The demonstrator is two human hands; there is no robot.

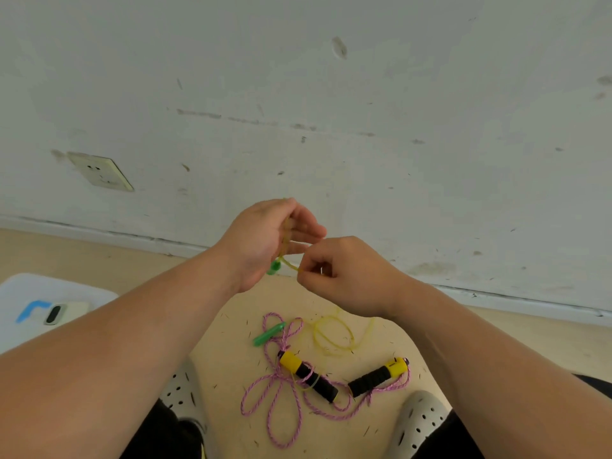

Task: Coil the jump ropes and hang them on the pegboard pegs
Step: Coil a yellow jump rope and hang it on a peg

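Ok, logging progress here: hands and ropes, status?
Left hand carries yellow rope looped over straight fingers. Right hand pinches that rope. Pink rope loose on floor, uncoiled. No pegboard in view.

No words, numbers or brand names can be read anywhere in the view. The nearest thing to a sign is a blue angular mark [33, 309], bent like an L, on the white board [20, 289] lying at the left edge; whether it is a letter or only a corner marker cannot be told. The wall socket [101, 171] shows only its slots, and any print on its face is too small to make out.
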